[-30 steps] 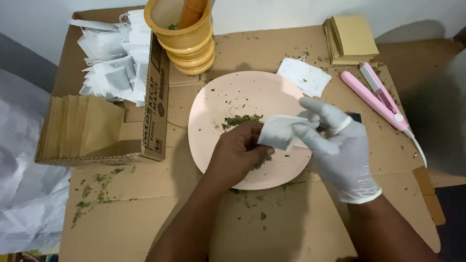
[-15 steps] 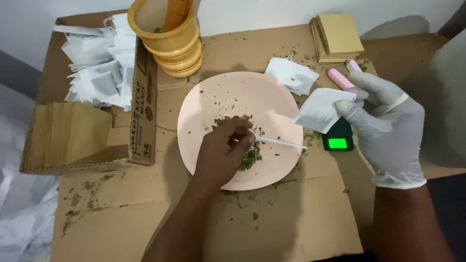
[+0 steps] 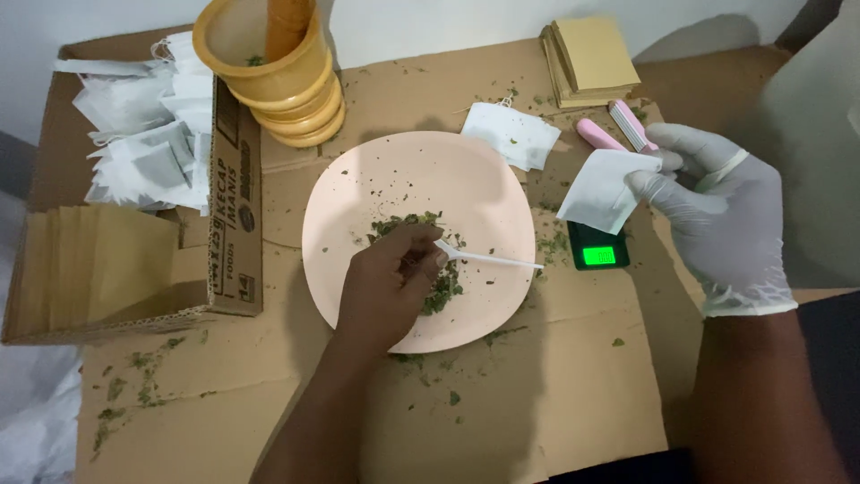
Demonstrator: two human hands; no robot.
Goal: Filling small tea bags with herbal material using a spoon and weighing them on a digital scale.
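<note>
Left hand (image 3: 390,287) pinches a small white spoon (image 3: 488,259) over the herbs (image 3: 439,282) on the plate (image 3: 358,193). Gloved right hand (image 3: 717,215) pinches an empty bag (image 3: 605,190) above the scale (image 3: 598,248). I'd scoop small and keep the bag mouth close to the spoon tip.

A yellow mortar (image 3: 273,76) with a pestle stands at the back, beside an open cardboard box (image 3: 235,224) holding white sachets (image 3: 148,134) and brown envelopes (image 3: 94,264). More brown envelopes (image 3: 591,58) are stacked at the far right, near a pink sealer (image 3: 614,130).
</note>
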